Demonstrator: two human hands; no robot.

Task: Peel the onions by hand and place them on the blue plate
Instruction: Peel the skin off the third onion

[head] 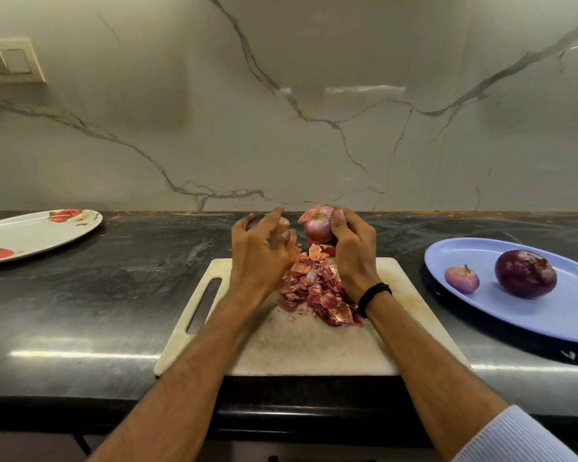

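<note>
1. Your right hand [354,255] is wrapped round the onion [317,228]. It holds the onion up over the far edge of the cutting board [297,345].
2. Your left hand [257,258] is just beside the onion, with its fingers spread and bent. A scrap of skin hangs by the fingertips, but I cannot tell if you are pinching it.
3. The onion has a flap of dry skin sticking up at its top. Its side looks smooth and shiny.
4. I think the onion is small, light and hard. You can hold it firmly and it will not squash.
5. The bare part may be slippery. Keep your fingers curled round its middle, not just the tips.
6. The dry skin is thin and breaks easily. Take the flap close to where it joins the onion and pull slowly, so it comes off in one bit.
7. A pile of skins [317,291] lies on the board under your hands. Let new bits fall there.
8. The blue plate [514,321] is to your right. A big onion [525,273] and a little onion [461,279] sit on it, with room beside them for this one.
</note>
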